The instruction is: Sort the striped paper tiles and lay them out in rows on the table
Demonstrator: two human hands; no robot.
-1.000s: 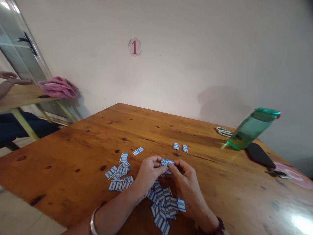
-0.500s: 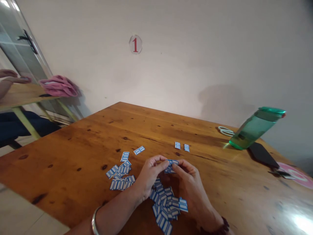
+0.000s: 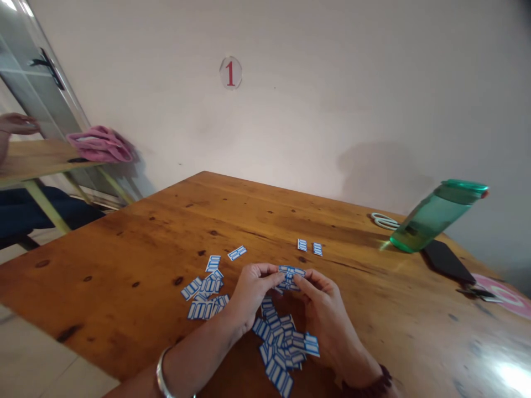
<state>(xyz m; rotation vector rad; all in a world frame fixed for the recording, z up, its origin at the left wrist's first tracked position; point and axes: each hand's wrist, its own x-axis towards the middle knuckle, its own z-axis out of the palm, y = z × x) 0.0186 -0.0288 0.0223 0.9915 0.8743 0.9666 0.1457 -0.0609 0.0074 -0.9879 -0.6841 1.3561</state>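
Note:
Between my hands are blue-and-white label stickers [image 3: 292,272], raised above the table and pinched from both sides. My left hand [image 3: 254,290] grips their left edge between thumb and fingers. On the right edge, the thumb and fingers of my right hand [image 3: 321,301] are closed. Whether it is one sheet or several stacked cannot be made out. Beneath my hands lies a loose heap of similar label stickers [image 3: 280,342]. Left of my left wrist is another pile of label stickers [image 3: 207,290]. Two small label pieces [image 3: 302,245] lie beyond my hands.
A green bottle [image 3: 437,215] stands at the right of the wooden table [image 3: 166,237], by a black phone-like slab [image 3: 448,262], a coiled white cable [image 3: 384,221] and a pink round mat [image 3: 504,293]. Another person's hand [image 3: 19,124] and a pink cloth [image 3: 102,143] are at a neighbouring table.
The held label stickers have shifted slightly in my fingers, and more of their top face shows. The other person's hand at far left has moved. The piles have stayed put.

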